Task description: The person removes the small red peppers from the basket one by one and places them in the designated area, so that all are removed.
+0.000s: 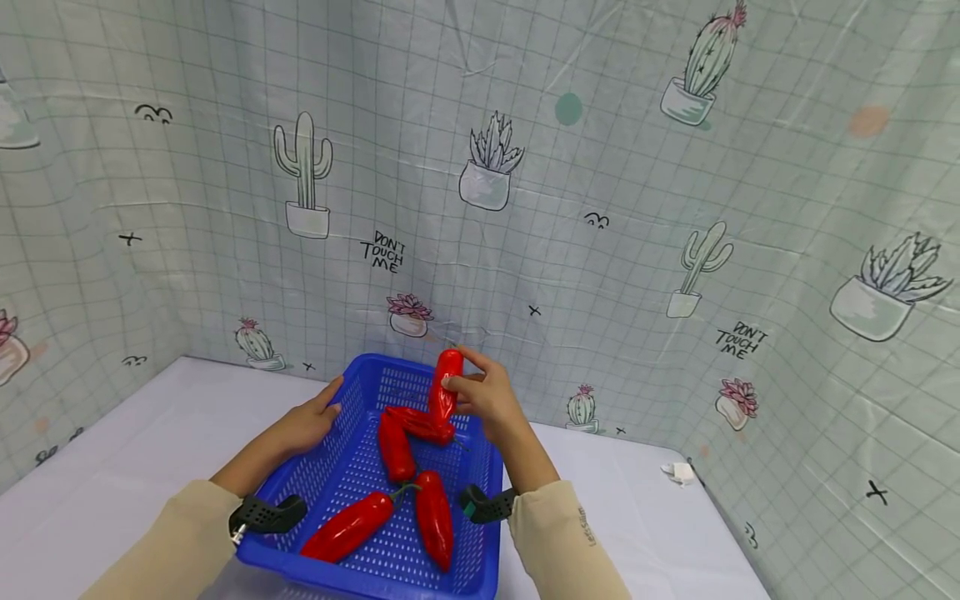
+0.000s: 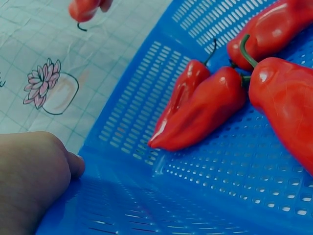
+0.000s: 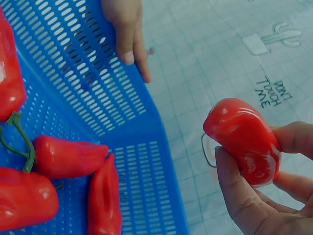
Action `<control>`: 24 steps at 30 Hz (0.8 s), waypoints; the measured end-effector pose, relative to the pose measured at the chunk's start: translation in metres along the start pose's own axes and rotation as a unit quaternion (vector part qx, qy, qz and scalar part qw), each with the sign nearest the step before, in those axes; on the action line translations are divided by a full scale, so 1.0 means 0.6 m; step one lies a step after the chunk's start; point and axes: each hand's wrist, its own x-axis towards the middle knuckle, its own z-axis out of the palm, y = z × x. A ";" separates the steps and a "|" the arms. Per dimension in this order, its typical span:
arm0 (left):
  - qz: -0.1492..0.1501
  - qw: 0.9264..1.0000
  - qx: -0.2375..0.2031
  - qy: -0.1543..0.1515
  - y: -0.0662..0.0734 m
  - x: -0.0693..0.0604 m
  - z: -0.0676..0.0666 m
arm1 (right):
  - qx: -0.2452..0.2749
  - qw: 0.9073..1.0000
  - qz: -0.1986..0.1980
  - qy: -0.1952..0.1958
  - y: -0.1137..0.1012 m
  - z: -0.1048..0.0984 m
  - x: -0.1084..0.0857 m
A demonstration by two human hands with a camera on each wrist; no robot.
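A red pepper (image 1: pixel 444 398) is held up over the far right part of a blue plastic basket (image 1: pixel 480 575). My right hand (image 1: pixel 491 396) pinches it between thumb and fingers; the right wrist view shows the shiny pepper (image 3: pixel 242 139) nearly end-on. On the basket's left rim lies my left hand (image 1: pixel 307 423), its thumb over the edge and its fingers along the outside. Several more red peppers rest on the basket floor, among them one at the near left (image 1: pixel 351 527) and one at the near right (image 1: pixel 433 518). Some carry green stems.
The basket stands on a white-covered table (image 1: pixel 600 500). Behind it hangs a checked curtain (image 1: pixel 450 250) printed with cacti. A small white crumpled item (image 1: pixel 680 472) lies at the table's right edge. Dark bands (image 1: pixel 266 514) circle both wrists.
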 end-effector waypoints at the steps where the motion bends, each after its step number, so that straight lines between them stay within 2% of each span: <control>1: 0.001 1.000 0.000 0.000 -0.001 0.000 0.000 | 0.000 1.000 -0.001 0.001 0.002 -0.002 0.000; 17: -0.006 1.000 -0.009 -0.007 0.003 -0.003 0.000 | 0.005 0.999 -0.007 0.034 0.026 -0.038 -0.006; 24: -0.006 1.000 -0.017 -0.010 0.002 -0.004 0.000 | 0.003 0.999 0.006 0.050 0.034 -0.055 -0.012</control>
